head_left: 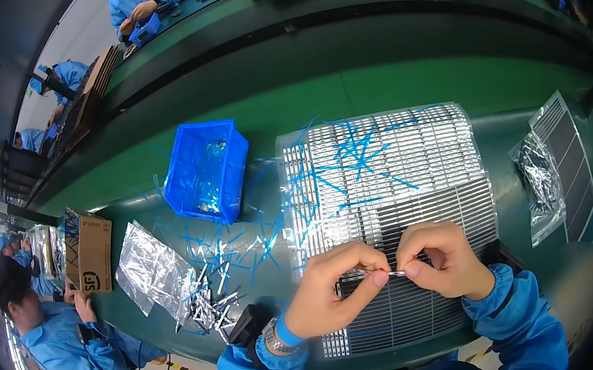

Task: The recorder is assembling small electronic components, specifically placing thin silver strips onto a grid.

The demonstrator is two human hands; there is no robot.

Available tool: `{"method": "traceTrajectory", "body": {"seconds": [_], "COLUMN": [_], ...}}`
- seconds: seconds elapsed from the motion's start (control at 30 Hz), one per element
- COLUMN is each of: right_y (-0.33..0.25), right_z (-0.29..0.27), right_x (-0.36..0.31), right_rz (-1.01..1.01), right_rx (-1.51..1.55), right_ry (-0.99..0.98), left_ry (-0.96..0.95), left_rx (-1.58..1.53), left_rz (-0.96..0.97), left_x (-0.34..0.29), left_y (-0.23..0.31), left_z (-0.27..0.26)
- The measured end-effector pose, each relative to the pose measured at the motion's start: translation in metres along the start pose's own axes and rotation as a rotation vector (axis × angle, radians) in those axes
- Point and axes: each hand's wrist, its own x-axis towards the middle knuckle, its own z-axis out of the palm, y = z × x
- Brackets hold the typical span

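Note:
Over a large sheet lined with rows of thin strips [446, 146], both my hands meet, fingertips almost touching. A small, thin silvery strip [396, 273] spans between them. My left hand [337, 286] pinches one end with thumb and forefinger, and my right hand [443, 262] pinches the other. Silver pieces cover the sheet's far part; its nearer part shows dark, striped backing. Narrow blue film strips [355, 153] lie scattered across the far part and over the table to its left. Left of my left hand is a loose pile of small silver-and-dark strips [214, 300].
A blue plastic bin [177, 173] with small bits inside stands beyond the pile. Clear plastic bags [146, 264] lie at left, and a filled bag [539, 183] rests on another sheet [571, 168] at right. A co-worker at left touches a cardboard box [92, 252].

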Motion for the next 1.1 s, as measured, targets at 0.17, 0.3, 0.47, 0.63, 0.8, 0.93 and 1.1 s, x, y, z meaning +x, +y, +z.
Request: {"method": "traceTrajectory", "body": {"seconds": [0.17, 0.3, 0.47, 0.63, 0.8, 0.93, 1.1], "right_y": [0.0, 0.0, -0.009, -0.008, -0.011, -0.018, -0.011], "right_z": [0.003, 0.003, 0.004, 0.003, 0.01, 0.009, 0.007], "right_x": [0.002, 0.001, 0.005, 0.004, 0.004, 0.003, 0.0], "right_rz": [0.015, 0.042, 0.085, 0.073, -0.055, -0.117, -0.273], "right_rx": [0.062, -0.046, -0.134, -0.273, -0.351, -0.375, -0.613], "right_ry": [-0.005, 0.021, 0.05, 0.017, 0.237, 0.321, 0.327], "left_ry": [-0.106, -0.227, -0.154, -0.13, 0.07, 0.08, 0.065], "left_rx": [-0.158, -0.43, -0.355, -0.493, -0.422, -0.411, -0.439], "left_rz": [-0.043, -0.273, -0.098, -0.101, -0.173, -0.176, -0.215], "left_x": [-0.003, -0.004, -0.006, -0.004, -0.007, -0.006, -0.008], "left_y": [-0.001, -0.004, -0.011, -0.007, -0.008, -0.013, -0.01], "left_z": [-0.007, -0.008, -0.009, -0.002, -0.003, -0.004, -0.006]}}
